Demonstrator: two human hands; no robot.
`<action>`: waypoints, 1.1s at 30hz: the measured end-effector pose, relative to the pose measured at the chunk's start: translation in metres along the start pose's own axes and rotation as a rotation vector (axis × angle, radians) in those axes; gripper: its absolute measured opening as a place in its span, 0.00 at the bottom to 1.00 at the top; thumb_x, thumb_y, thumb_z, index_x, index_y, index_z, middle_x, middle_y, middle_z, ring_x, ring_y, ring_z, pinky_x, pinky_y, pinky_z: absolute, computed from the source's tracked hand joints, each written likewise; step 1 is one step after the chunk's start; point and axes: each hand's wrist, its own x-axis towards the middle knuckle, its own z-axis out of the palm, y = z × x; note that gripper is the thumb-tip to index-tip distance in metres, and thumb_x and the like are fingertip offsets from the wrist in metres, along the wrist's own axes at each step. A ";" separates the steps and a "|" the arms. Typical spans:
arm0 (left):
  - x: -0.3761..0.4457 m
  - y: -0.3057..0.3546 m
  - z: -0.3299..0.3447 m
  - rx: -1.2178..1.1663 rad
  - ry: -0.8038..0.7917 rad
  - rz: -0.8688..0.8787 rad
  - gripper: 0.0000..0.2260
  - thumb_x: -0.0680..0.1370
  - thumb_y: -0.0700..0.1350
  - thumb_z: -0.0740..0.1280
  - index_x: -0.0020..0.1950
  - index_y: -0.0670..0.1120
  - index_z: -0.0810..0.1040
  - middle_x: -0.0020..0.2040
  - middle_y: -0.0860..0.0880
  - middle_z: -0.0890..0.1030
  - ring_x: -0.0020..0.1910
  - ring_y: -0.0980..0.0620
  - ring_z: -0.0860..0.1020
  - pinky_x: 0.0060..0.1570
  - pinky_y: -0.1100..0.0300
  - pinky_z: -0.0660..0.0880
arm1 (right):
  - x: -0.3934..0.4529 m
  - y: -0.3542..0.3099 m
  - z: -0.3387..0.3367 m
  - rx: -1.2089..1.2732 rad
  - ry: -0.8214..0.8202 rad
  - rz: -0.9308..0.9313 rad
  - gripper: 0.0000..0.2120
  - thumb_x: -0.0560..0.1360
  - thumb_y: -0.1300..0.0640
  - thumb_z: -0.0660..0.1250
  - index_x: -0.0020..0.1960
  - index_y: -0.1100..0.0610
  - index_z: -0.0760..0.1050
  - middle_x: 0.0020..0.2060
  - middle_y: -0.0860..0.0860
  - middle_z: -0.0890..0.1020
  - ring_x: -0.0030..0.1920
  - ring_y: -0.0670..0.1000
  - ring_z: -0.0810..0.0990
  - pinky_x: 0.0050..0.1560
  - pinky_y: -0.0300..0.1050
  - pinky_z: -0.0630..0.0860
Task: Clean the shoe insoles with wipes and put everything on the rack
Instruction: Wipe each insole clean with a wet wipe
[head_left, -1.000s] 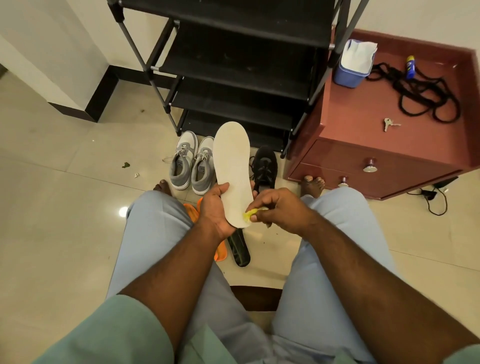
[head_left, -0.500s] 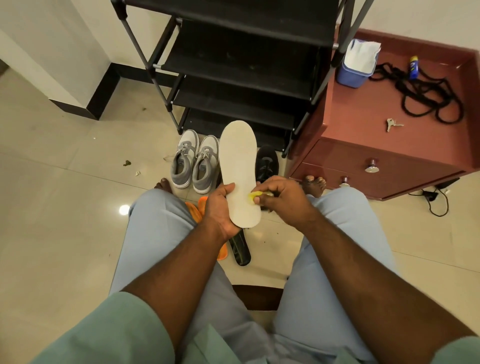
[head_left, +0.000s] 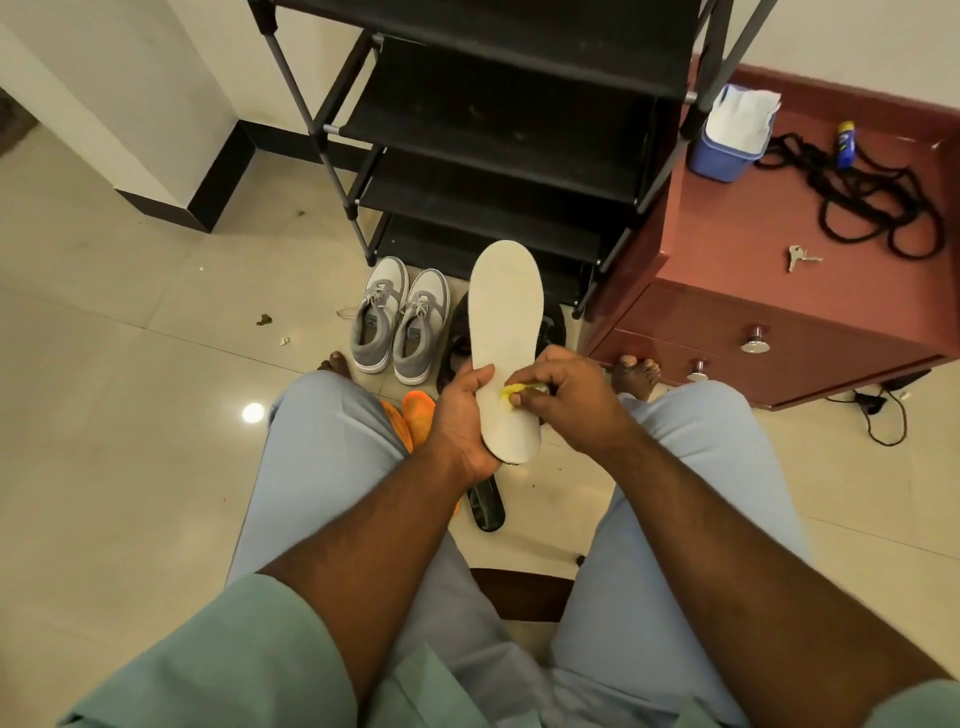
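Grey sneakers (head_left: 397, 322) sit on the floor at the rack's front-left foot, orange insoles (head_left: 418, 415) just right of them, mostly hidden by our left knee. Left hand (head_left: 462, 421) is wrapped round the heel end of the pale insole (head_left: 506, 332), thumb across its face, toe end pointing up at the rack (head_left: 498, 130). Right hand (head_left: 566, 400) pinches a small yellow wipe (head_left: 511, 391) against the insole's right edge, near the heel. A dark insole (head_left: 485, 501) lies on the floor below our hands. Wipes tub (head_left: 727, 140) stands at the back-left corner of the red cabinet (head_left: 727, 270).

Risks, as we read it: the toe end is unsupported, so hard rubbing could flex it or twist it out of the left grip. The wipe is balled small, so coverage may be patchy.
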 end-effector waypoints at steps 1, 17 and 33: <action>-0.001 -0.001 0.001 -0.002 -0.005 0.002 0.17 0.82 0.48 0.56 0.69 0.49 0.75 0.49 0.43 0.85 0.43 0.43 0.83 0.43 0.52 0.81 | 0.001 0.000 0.002 -0.025 0.006 -0.006 0.09 0.71 0.64 0.72 0.51 0.60 0.83 0.40 0.42 0.73 0.43 0.41 0.73 0.45 0.35 0.73; -0.001 0.009 0.000 0.008 -0.081 -0.063 0.31 0.81 0.66 0.47 0.57 0.48 0.83 0.46 0.43 0.84 0.44 0.44 0.82 0.46 0.53 0.77 | -0.020 -0.001 0.004 -0.158 -0.066 -0.083 0.10 0.71 0.63 0.73 0.52 0.60 0.83 0.44 0.49 0.78 0.44 0.43 0.74 0.47 0.33 0.72; -0.004 0.003 0.002 0.018 -0.091 -0.126 0.30 0.82 0.63 0.51 0.50 0.42 0.84 0.42 0.42 0.85 0.38 0.45 0.84 0.38 0.56 0.82 | -0.009 -0.008 0.007 -0.122 -0.024 -0.210 0.08 0.71 0.62 0.71 0.51 0.58 0.83 0.40 0.48 0.79 0.41 0.43 0.75 0.43 0.33 0.71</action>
